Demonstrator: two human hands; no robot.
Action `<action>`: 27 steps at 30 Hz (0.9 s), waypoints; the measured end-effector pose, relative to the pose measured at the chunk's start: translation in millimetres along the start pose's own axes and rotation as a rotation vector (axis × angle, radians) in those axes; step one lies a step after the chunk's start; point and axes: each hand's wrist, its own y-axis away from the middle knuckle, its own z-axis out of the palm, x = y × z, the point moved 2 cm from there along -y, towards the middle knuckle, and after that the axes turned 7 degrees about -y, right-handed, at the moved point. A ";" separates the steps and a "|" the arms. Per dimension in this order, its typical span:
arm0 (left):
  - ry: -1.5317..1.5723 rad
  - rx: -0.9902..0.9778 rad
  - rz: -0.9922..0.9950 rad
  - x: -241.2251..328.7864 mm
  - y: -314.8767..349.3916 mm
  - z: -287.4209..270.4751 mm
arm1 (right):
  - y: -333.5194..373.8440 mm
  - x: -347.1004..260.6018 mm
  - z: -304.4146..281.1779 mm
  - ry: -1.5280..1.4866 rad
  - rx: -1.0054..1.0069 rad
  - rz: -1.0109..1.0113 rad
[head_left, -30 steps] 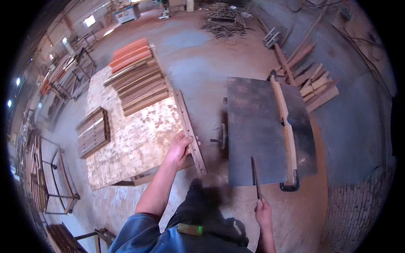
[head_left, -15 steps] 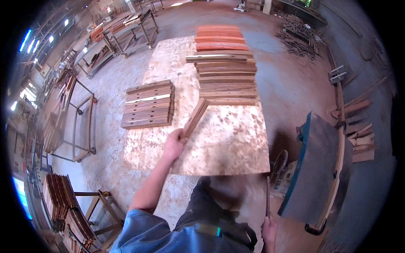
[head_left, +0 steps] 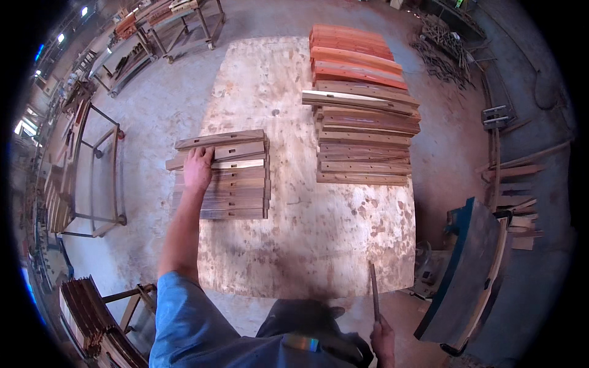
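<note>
At the left stack of brown wooden slats (head_left: 232, 193), my left hand (head_left: 197, 168) is closed over one slat (head_left: 244, 151). That slat lies slightly askew on top of the stack and sticks out to the left. Each slat there has a small dark slot near its right end. Low at the right, by the table's near edge, my right hand (head_left: 383, 338) grips a long, thin, dark rod (head_left: 374, 288) pointing up and away from me. Whether the rod is a file cannot be made out.
The pale, stained board table (head_left: 294, 245) also carries a larger stack of brown slats (head_left: 365, 150) at right, with reddish-orange slats (head_left: 353, 52) behind it. A dark panel with a teal edge (head_left: 463, 276) stands right of the table. Wheeled racks (head_left: 98, 178) stand left.
My left hand has carried a slat from the table's middle to the left stack and laid it on top. My right hand still holds the rod. The view has shifted.
</note>
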 end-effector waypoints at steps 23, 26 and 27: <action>0.298 0.028 0.249 81.6 -44.8 -6.0 | -19.2 -37.1 16.5 -0.031 0.027 0.139; 0.454 -0.028 0.456 179.1 -47.0 -15.1 | -22.5 -39.8 19.7 0.010 0.029 0.108; 0.486 -0.077 0.529 202.5 -43.8 -0.4 | -21.8 -40.0 20.9 -0.006 0.029 0.106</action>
